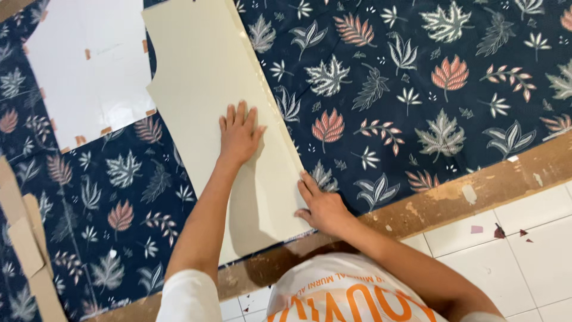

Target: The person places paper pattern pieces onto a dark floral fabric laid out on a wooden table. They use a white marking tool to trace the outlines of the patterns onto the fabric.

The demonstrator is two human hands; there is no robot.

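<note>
Left hand (239, 134) spread wide, flat on a cream paper pattern (220, 95) lying over dark leaf-print fabric (417, 89); right hand (322, 206) open, fingertips pressing the pattern's lower right edge.

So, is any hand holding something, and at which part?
Nothing is gripped. The left hand presses flat on the cream pattern piece; the right hand touches its lower right edge.
</note>
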